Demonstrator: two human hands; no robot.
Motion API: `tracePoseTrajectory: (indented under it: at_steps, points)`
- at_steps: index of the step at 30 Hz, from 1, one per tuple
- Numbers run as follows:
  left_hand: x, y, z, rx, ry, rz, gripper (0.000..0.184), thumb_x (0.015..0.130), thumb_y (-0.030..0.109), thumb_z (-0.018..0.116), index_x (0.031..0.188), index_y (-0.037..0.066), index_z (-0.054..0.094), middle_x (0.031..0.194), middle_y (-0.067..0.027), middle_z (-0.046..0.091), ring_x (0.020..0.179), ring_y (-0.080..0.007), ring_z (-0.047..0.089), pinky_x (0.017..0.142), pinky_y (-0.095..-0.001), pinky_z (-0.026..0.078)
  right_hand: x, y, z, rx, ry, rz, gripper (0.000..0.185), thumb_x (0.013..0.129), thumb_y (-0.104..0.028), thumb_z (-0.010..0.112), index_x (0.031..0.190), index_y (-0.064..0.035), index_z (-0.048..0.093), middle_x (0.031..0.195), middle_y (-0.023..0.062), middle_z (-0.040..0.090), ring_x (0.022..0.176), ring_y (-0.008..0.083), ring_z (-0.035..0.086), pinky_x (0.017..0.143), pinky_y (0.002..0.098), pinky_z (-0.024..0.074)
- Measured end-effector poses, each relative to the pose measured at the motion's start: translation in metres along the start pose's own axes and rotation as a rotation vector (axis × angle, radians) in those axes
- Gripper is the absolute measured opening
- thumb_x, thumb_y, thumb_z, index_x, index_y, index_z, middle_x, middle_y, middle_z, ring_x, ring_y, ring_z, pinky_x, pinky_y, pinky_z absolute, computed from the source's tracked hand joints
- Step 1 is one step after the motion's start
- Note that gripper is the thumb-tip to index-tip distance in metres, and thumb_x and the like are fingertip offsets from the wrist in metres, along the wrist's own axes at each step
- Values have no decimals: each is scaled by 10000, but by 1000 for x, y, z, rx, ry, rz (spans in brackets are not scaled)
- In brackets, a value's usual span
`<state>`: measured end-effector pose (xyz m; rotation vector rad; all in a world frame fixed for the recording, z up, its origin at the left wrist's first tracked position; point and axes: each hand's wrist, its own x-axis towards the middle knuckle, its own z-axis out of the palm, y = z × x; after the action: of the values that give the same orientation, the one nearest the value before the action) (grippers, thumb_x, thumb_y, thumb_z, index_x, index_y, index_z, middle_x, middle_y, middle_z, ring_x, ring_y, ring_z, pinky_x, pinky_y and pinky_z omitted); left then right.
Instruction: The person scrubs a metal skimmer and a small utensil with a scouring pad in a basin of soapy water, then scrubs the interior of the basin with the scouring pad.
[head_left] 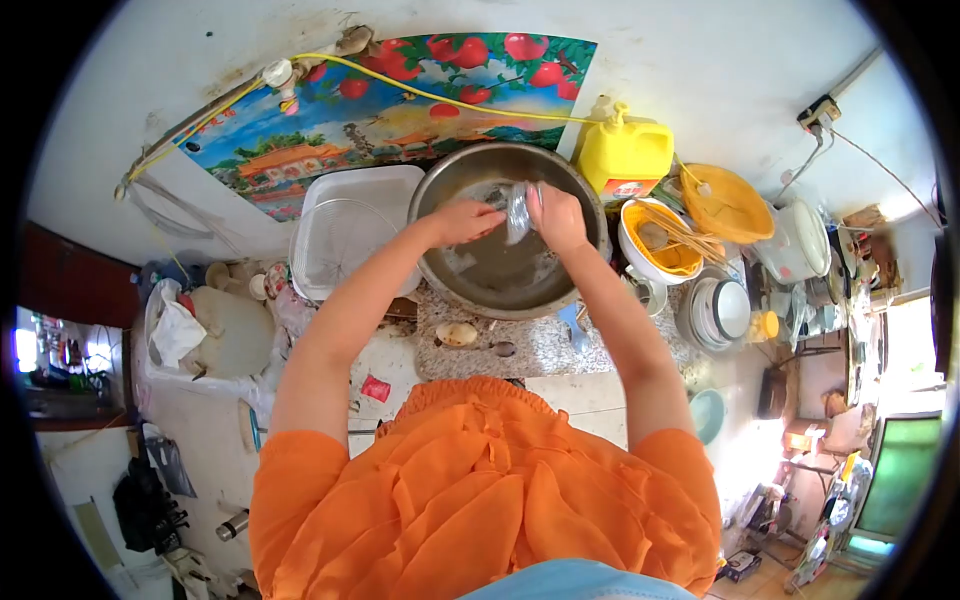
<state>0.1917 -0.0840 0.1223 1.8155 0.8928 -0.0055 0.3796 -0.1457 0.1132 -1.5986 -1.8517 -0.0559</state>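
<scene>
A wide metal basin [428, 265] holds murky greyish water with pale patches on it. Over the water, my right hand [558, 218] grips a shiny, silvery, partly see-through piece [517, 214]; whether it is plastic or something else I cannot tell. My left hand [466, 222] is just left of that piece, with its fingers drawn together in a pinch. What those fingers hold, if anything, is too small to make out.
Left of the basin lies a white plastic basket [322, 235]. To the right stand a yellow jug [626, 155], a white bowl with an orange strainer [640, 250], an orange basket [735, 205] and stacked bowls [715, 310]. A soap-like bar [456, 334] lies on the speckled counter [480, 358].
</scene>
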Motion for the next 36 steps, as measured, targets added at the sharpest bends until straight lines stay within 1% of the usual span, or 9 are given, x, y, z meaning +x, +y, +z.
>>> tracePoseTrajectory:
  at_steps: [1, 4, 12, 14, 21, 24, 28, 31, 36]
  points:
    - [-7, 8, -2, -101, -156, -174, 354, 855, 370, 482, 785, 24, 517, 659, -101, 550, 604, -238, 514, 576, -372, 398, -6, 6, -8, 2, 9, -260, 160, 807, -178, 541, 751, -31, 514, 645, 178, 532, 607, 359, 544, 555, 424, 443]
    - [-7, -8, 9, 264, 47, 373, 359, 845, 387, 496, 769, 37, 520, 679, -117, 567, 593, -264, 535, 557, -385, 410, -18, 16, -7, 66, -74, -393, 248, 834, -245, 524, 702, -35, 517, 625, 134, 518, 561, 286, 546, 520, 364, 446]
    - [-11, 3, 21, 841, 283, 230, 322, 814, 389, 523, 830, 68, 545, 752, -145, 596, 727, -324, 568, 623, -429, 438, -34, 18, 53, 936, -243, 1452, 402, 909, -342, 365, 802, -14, 572, 607, 86, 533, 499, 211, 507, 385, 363, 354]
    - [-8, -1, 18, 793, 285, 233, 321, 819, 383, 518, 823, 64, 561, 742, -147, 597, 726, -320, 575, 621, -428, 442, -29, 11, 55, 852, -238, 1490, 408, 911, -349, 357, 826, -8, 564, 636, 115, 554, 513, 250, 531, 413, 373, 379]
    - [9, -26, 11, 113, -4, 138, 403, 848, 415, 479, 775, 31, 581, 743, -145, 604, 692, -299, 586, 609, -415, 428, -23, 1, 9, 231, 153, -169, 227, 827, -206, 532, 765, 12, 542, 666, 227, 537, 625, 402, 536, 556, 438, 420]
    - [2, -18, 9, 165, 70, 197, 381, 849, 413, 487, 796, 45, 566, 770, -158, 595, 719, -288, 576, 624, -397, 421, -17, 6, 1, 203, -21, -98, 276, 856, -233, 492, 748, 15, 543, 677, 239, 525, 621, 394, 538, 550, 437, 414]
    - [-16, 9, -4, 697, 225, 172, 366, 840, 428, 495, 844, 69, 564, 818, -167, 601, 763, -309, 571, 644, -401, 430, -6, -6, 20, 926, -291, 1041, 423, 912, -399, 377, 763, -46, 558, 572, 98, 525, 402, 231, 459, 397, 318, 355]
    - [-12, 7, -16, 691, 233, 172, 384, 833, 441, 494, 877, 67, 572, 810, -134, 610, 748, -321, 579, 650, -412, 441, -4, 27, 32, 1392, -589, 1327, 410, 913, -450, 348, 863, -99, 553, 604, 17, 518, 408, 138, 416, 367, 241, 320]
    - [0, -20, -51, 7, 175, 188, 346, 884, 402, 443, 859, 68, 533, 672, -30, 537, 600, -174, 508, 557, -305, 401, -5, 14, 31, 1528, 7, 1035, 387, 919, -453, 329, 1022, -118, 495, 904, 43, 552, 747, 139, 517, 627, 309, 445]
